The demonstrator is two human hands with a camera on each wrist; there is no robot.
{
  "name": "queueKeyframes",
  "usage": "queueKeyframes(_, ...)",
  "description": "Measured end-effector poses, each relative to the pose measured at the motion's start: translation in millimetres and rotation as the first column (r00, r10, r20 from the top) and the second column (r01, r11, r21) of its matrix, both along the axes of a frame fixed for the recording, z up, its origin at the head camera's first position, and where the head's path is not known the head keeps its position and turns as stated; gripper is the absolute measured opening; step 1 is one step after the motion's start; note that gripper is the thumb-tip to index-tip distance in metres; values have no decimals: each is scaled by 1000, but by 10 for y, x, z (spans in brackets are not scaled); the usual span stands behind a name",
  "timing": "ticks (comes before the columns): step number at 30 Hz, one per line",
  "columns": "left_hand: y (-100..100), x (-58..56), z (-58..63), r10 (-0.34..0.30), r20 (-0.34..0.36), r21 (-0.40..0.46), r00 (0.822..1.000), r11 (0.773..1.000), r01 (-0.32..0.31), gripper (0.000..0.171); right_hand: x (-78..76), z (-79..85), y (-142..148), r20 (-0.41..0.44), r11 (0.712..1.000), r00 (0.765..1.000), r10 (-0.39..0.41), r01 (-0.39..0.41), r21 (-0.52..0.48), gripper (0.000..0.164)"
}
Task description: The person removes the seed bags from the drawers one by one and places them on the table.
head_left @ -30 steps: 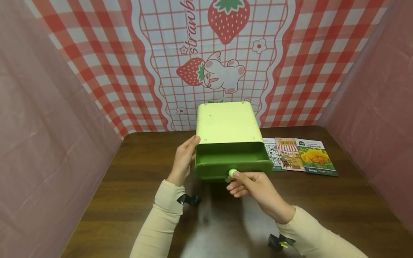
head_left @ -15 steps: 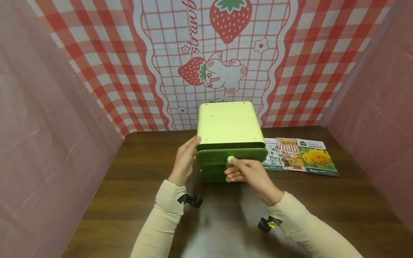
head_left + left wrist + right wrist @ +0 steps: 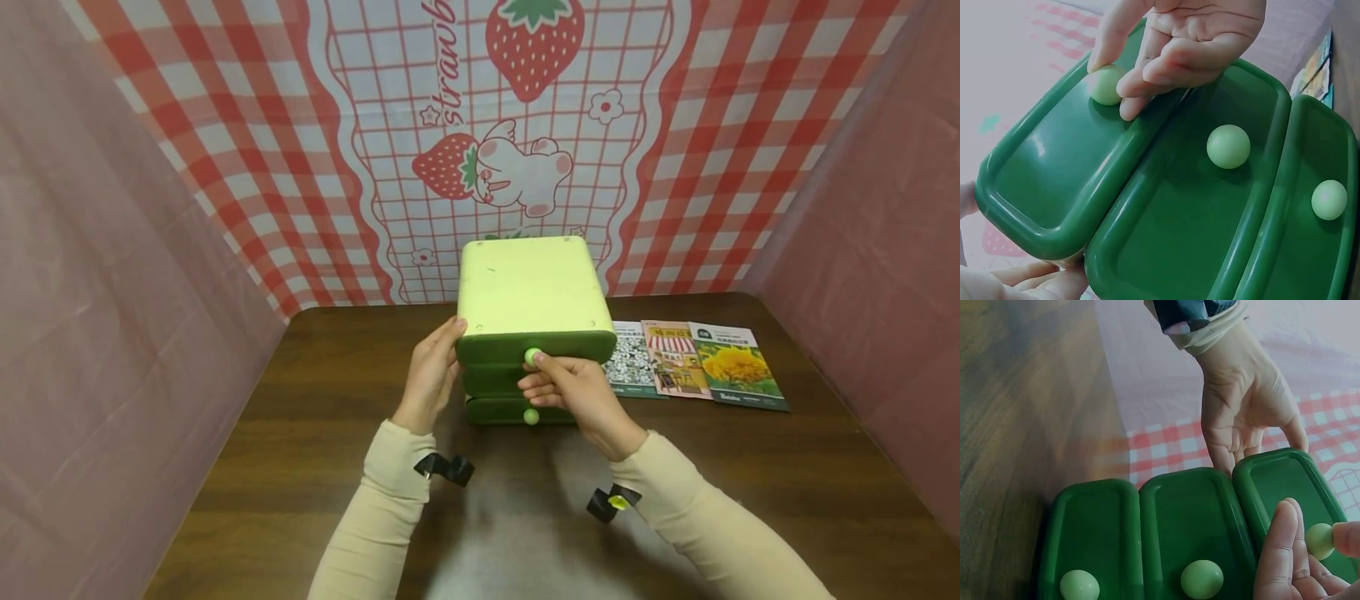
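A small drawer cabinet with a pale yellow-green top and three green drawers stands on the table. Its top drawer is flush with the front. Between thumb and fingers, my right hand pinches the round light green knob of that drawer. My left hand holds the cabinet's upper left side, thumb at the top edge and fingers along the side. Below, the middle drawer's knob and the bottom drawer's knob are free. My right hand hides the middle knob in the head view.
Several printed cards lie overlapping on the brown wooden table, right of the cabinet. Behind hangs a red-checked strawberry cloth. Pink fabric closes in the left and right sides.
The top drawer, pulled out a second ago, has slid back in until flush. My right hand has moved forward with its knob, while the left hand stays on the cabinet's side.
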State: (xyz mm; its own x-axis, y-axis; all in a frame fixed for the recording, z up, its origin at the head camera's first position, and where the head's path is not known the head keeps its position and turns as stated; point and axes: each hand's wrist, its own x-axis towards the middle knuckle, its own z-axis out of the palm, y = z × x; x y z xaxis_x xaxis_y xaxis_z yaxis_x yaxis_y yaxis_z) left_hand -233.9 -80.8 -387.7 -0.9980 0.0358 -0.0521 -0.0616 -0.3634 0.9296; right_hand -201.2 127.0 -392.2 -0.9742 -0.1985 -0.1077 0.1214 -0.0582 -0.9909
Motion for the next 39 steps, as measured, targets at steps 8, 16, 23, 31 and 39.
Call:
queueKeyframes(8, 2, 6, -5, 2, 0, -4, 1000, 1000, -2, 59, -26, -4, -1, -7, 1000, 1000, 5, -5, 0, 55)
queueKeyframes(16, 0, 5, -19, -14, -15, -14, 1000, 1000, 14, 62, -16, -6, 19, -5, 1000, 1000, 8, -8, 4, 55)
queueKeyframes(23, 12, 11, -17, -5, -20, -12, 1000, 1000, 5, 62, 36, -73, 105, -16, 999, 1000, 23, -23, 30, 53)
queueKeyframes(31, 7, 17, -20, -2, -6, -28, 1000, 1000, 2, 64, 50, -293, 159, 46, 1000, 999, 8, -9, 19, 54)
queueKeyframes(39, -16, 8, -32, -26, -7, -30, 1000, 999, 26, 63, 2, -554, 140, 128, 998, 991, 47, -52, 40, 55)
